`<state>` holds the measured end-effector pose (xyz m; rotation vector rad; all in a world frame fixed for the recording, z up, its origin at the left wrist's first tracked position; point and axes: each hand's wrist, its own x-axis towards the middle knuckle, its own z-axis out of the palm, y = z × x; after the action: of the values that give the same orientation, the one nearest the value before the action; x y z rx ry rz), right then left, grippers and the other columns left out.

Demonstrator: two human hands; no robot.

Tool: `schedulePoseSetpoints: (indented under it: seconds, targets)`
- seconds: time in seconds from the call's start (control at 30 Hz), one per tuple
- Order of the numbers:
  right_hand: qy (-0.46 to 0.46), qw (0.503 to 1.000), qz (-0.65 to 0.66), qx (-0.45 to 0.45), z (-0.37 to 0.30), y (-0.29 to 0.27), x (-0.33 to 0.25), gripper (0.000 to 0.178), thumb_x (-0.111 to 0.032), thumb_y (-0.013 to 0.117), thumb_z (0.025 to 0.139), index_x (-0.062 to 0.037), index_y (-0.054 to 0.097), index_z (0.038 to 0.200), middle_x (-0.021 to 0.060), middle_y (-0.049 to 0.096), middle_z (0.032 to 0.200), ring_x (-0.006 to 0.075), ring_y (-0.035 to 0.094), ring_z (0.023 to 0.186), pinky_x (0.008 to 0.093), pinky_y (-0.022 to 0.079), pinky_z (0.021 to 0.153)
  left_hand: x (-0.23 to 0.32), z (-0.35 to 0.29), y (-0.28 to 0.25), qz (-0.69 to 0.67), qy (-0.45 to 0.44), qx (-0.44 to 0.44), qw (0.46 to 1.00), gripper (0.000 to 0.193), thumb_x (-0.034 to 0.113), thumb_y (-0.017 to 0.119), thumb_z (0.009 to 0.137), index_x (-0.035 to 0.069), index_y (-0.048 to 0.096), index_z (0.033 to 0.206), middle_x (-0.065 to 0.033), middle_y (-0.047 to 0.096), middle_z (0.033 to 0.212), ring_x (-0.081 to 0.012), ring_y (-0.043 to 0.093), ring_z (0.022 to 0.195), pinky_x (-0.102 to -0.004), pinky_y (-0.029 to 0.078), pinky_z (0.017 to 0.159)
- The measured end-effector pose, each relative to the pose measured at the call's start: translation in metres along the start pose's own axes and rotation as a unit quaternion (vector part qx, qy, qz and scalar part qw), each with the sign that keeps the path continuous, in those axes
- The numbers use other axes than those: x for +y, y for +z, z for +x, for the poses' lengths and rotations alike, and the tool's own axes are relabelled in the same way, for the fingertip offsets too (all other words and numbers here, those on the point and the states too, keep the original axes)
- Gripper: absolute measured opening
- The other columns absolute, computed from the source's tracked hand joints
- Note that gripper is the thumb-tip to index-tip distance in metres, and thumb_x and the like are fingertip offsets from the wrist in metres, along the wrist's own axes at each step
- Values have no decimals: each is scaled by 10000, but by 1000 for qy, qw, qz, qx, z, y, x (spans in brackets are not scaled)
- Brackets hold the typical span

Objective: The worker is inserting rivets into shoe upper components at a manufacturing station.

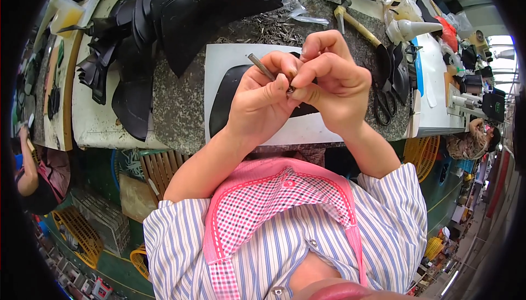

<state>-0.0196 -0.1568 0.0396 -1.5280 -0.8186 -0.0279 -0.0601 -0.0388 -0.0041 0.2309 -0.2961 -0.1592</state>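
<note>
Metal rod (258,64) is pinched by my left fingers (280,60), seemingly for steadiness. My right fingers (323,67) press together near its lower end (holding what, I cannot tell).

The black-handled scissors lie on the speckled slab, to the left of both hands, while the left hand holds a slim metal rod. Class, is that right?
No: the head view shows the black-handled scissors on the speckled slab to the right of both the left hand and the right hand. The rest stands.
</note>
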Motion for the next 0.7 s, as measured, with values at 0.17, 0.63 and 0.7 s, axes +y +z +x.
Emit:
schedulePoseSetpoints:
  seconds: [0.17, 0.63, 0.7]
  targets:
    - [39, 998, 35, 30, -19, 12, 13, 127, 23, 691, 615, -33, 601, 685, 59, 468, 882, 111, 478, 776, 221, 409, 666, 7, -19, -4, 86, -28, 122, 988, 103, 94, 573, 799, 28, 546, 874, -18, 546, 798, -68, 487, 673, -193, 376, 583]
    - [377, 829, 412, 33, -42, 26, 48, 168, -133, 536, 836, -12, 547, 952, 75, 586, 731, 124, 581, 636, 203, 445, 522, 45, -65, -38, 885, -14, 143, 442, 573, 181, 771, 532, 54, 525, 1035, -102, 498, 960, -264, 533, 880, -314, 471, 709]
    - [380, 827, 413, 21, -43, 24, 52, 169, -133, 540, 832, -2, 551, 938, 115, 608, 787, 156, 612, 661, 212, 470, 527, 47, -58, -32, 868, 17, 211, 449, 618, 186, 771, 536, 57, 499, 1076, -105, 502, 952, -272, 531, 893, -328, 466, 733]
